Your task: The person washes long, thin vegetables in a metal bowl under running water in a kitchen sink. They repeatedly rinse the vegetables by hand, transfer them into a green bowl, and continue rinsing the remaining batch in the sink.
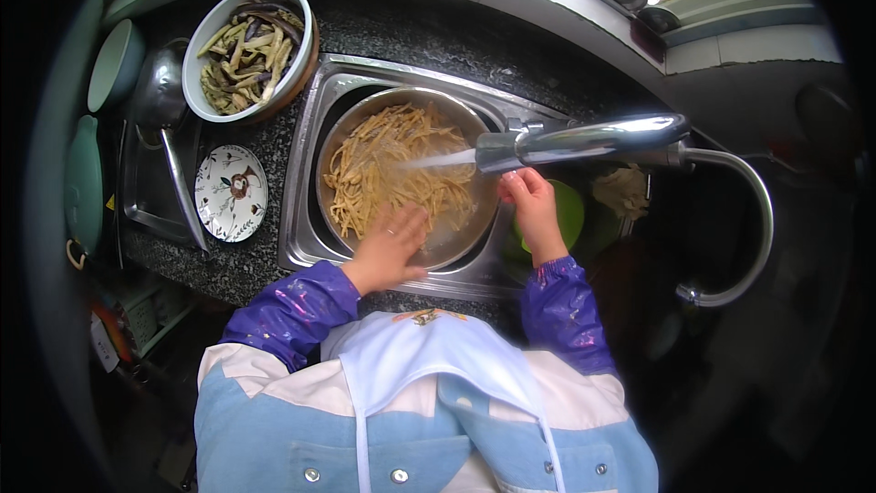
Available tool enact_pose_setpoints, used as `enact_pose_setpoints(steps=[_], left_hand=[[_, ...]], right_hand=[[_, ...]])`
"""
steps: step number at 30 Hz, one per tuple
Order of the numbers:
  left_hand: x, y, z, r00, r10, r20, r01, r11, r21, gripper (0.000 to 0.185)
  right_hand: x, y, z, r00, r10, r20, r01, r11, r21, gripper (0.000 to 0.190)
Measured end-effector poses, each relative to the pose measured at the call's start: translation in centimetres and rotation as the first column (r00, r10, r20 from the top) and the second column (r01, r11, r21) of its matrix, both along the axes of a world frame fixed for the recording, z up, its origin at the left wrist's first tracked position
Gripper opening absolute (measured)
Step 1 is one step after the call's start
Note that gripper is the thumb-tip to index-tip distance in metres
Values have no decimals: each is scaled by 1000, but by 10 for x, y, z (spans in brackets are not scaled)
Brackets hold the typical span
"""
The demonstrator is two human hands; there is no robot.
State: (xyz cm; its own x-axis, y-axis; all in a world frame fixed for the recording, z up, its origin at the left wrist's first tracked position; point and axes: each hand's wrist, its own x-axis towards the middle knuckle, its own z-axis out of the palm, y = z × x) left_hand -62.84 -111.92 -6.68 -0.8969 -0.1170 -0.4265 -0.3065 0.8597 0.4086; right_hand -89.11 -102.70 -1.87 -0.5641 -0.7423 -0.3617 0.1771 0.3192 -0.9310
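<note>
A wide steel basin sits in the sink, holding a heap of pale brown strips of food that I cannot name for certain. From the spout of the chrome faucet a stream of water runs onto the strips. My left hand lies palm down over the near side of the basin, fingers spread at the strips and slightly blurred. Just below the spout, at the basin's right rim, my right hand has its thumb and fingertips pinched together; whether anything is between them cannot be seen.
Left of the sink stand a white bowl of eggplant strips, a patterned plate and a steel ladle over a metal tray. A green bowl is right of the basin. A curved metal pipe arches at the right.
</note>
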Motion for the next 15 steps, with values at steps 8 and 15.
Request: enact_pose_setpoints(steps=[8, 15], left_hand=[[-37, -39, -31, 977, 182, 114, -168, 978, -127, 93], [-48, -15, -41, 946, 323, 37, -320, 944, -82, 102]], right_hand=[[1, -1, -16, 1000, -6, 27, 7, 999, -42, 22], [-3, -1, -15, 998, 19, -64, -22, 999, -46, 24]])
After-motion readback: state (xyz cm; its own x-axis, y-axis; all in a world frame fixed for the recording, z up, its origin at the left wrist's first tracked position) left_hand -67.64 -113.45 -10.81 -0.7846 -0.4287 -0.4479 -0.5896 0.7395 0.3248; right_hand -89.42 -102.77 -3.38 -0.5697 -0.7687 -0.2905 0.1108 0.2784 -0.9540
